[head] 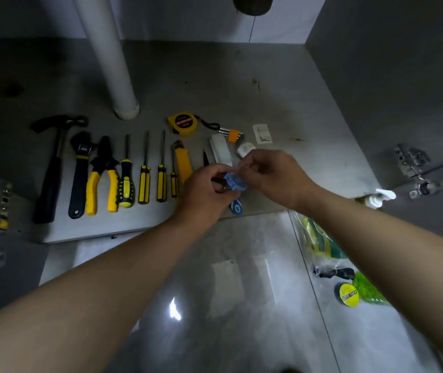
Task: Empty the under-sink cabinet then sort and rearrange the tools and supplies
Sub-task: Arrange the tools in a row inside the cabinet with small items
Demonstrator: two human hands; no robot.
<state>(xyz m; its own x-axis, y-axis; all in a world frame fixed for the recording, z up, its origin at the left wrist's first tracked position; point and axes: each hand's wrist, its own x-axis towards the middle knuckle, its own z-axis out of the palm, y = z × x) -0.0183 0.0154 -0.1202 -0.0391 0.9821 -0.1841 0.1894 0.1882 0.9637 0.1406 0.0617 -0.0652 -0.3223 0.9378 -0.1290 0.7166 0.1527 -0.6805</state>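
The grey metal cabinet floor (pixel 242 84) carries a sorted row running from big to small: the black-handled claw hammer (pixel 51 179) at the far left, then the black adjustable wrench (pixel 79 173), the yellow-handled pliers (pixel 102 179), the black-and-yellow screwdrivers (pixel 144 181) and the yellow utility knife (pixel 182 162). Behind them lies the round yellow tape measure (pixel 184 123).

Both hands meet above the front edge of the floor, at the right end of that row. The left hand (pixel 204 189) curls its fingers round a small blue plastic-looking piece (pixel 234 182), and the right hand (pixel 271 173) pinches at its upper edge with fingertips drawn together (what the piece is, and whether it is being opened or closed, is too small to tell).

The step looks like readying this small item before it takes a place among the supplies. To do it well, I would keep the left hand's grip steady, work only with the right fingertips, and hold the piece low over the floor, so nothing dropped rolls among the tools. It would best go down at the small end of the row, apart from the knife.
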